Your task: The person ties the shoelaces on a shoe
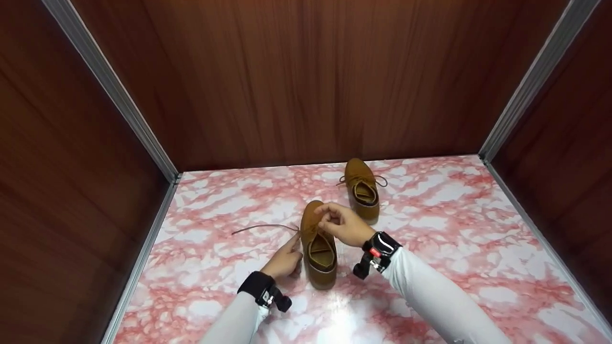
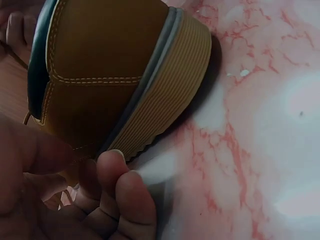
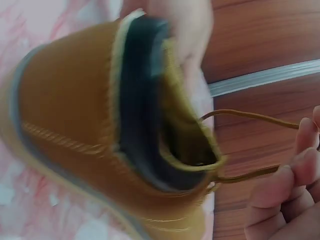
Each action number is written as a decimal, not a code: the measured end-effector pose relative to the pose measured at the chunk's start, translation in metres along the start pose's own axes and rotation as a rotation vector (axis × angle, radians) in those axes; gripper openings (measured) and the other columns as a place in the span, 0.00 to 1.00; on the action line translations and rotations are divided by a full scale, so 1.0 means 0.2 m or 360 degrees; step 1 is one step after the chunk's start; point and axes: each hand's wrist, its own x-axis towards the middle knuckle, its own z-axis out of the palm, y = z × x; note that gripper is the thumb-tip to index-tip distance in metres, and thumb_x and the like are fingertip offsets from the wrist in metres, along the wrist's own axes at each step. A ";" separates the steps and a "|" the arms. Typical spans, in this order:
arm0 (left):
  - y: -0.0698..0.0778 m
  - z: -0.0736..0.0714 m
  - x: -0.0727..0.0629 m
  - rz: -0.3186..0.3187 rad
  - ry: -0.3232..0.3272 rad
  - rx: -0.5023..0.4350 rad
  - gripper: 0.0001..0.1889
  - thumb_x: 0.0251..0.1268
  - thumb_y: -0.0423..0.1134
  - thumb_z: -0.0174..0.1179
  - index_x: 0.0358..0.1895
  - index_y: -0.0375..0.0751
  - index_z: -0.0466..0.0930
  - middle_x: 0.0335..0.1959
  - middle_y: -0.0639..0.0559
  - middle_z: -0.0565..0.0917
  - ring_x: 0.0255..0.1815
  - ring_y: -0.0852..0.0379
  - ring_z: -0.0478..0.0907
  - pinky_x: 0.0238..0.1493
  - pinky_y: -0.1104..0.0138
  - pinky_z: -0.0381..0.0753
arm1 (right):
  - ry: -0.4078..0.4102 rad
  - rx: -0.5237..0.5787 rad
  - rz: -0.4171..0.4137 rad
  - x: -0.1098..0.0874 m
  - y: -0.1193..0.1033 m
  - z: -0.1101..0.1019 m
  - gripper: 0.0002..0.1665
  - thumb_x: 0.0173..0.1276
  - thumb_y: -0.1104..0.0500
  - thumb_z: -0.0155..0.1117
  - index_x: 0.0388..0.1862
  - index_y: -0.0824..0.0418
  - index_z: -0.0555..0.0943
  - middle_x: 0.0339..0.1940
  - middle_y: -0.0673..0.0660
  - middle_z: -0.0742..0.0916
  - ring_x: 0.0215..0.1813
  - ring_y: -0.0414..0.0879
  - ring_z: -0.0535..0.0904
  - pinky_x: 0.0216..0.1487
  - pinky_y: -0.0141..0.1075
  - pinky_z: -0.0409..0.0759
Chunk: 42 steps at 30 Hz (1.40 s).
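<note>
On a pink-and-white marbled worktop [image 1: 454, 215], the right hand [image 1: 348, 225] is pinching a lace [image 3: 250, 115] above the nearer tan shoe [image 1: 319, 255] while the left hand [image 1: 284, 259] is lying at its left side, its grip unclear; an uneven tug could be skewing the shoe or drawing one end through.

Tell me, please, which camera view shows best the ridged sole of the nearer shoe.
The left wrist view, because the ridged sole of the nearer shoe is close and its lines are distinct. The right wrist view shows its edge blurred, without clear ridges; the head view shows only a small part from above.
</note>
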 end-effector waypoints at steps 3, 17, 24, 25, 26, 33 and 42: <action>0.01 0.00 0.01 -0.0047 -0.0016 -0.0071 0.39 0.70 0.31 0.45 0.85 0.45 0.50 0.33 0.40 0.80 0.18 0.57 0.75 0.23 0.65 0.82 | 0.0054 0.0081 -0.0012 -0.01 -0.03 -0.04 0.19 0.75 0.64 0.63 0.62 0.69 0.78 0.34 0.51 0.82 0.27 0.35 0.74 0.29 0.27 0.73; 0.01 0.00 0.05 -0.0176 0.0045 -0.0701 0.49 0.68 0.30 0.53 0.87 0.63 0.39 0.71 0.33 0.64 0.28 0.58 0.74 0.28 0.70 0.72 | 0.0371 0.0643 0.0080 -0.09 -0.05 -0.26 0.12 0.78 0.64 0.62 0.57 0.57 0.81 0.31 0.47 0.82 0.23 0.38 0.71 0.21 0.26 0.67; 0.04 -0.03 0.08 -0.0048 0.0175 -0.1057 0.46 0.76 0.38 0.57 0.86 0.70 0.38 0.79 0.33 0.51 0.41 0.57 0.72 0.39 0.68 0.71 | 0.0377 0.0741 0.0123 -0.11 -0.02 -0.29 0.15 0.78 0.64 0.61 0.61 0.63 0.77 0.36 0.53 0.90 0.23 0.37 0.74 0.21 0.26 0.69; 0.05 -0.04 0.08 -0.0027 0.0201 -0.1092 0.45 0.78 0.39 0.57 0.85 0.71 0.39 0.79 0.35 0.51 0.45 0.56 0.72 0.41 0.67 0.72 | 0.0378 0.0748 0.0132 -0.11 -0.02 -0.29 0.16 0.79 0.64 0.61 0.62 0.65 0.75 0.37 0.53 0.91 0.23 0.37 0.75 0.21 0.26 0.70; 0.06 -0.04 0.08 0.0002 0.0230 -0.1129 0.43 0.79 0.40 0.56 0.85 0.71 0.40 0.80 0.36 0.52 0.48 0.55 0.72 0.44 0.66 0.73 | 0.0382 0.0746 0.0144 -0.11 -0.02 -0.30 0.18 0.79 0.64 0.60 0.64 0.66 0.75 0.38 0.53 0.92 0.23 0.37 0.76 0.22 0.25 0.71; 0.17 -0.10 0.11 0.0211 0.0587 -0.1143 0.26 0.84 0.42 0.50 0.79 0.46 0.61 0.68 0.41 0.79 0.57 0.52 0.78 0.56 0.59 0.77 | 0.0459 0.0551 0.0302 -0.10 0.00 -0.30 0.18 0.79 0.62 0.59 0.62 0.70 0.79 0.41 0.51 0.94 0.26 0.37 0.83 0.32 0.30 0.85; 0.29 -0.11 0.13 0.0277 0.0781 -0.0634 0.16 0.85 0.40 0.47 0.63 0.36 0.77 0.34 0.52 0.86 0.41 0.55 0.85 0.54 0.54 0.82 | 0.0486 0.0485 0.0447 -0.10 0.03 -0.31 0.10 0.79 0.58 0.60 0.46 0.65 0.82 0.31 0.50 0.93 0.24 0.38 0.83 0.33 0.32 0.87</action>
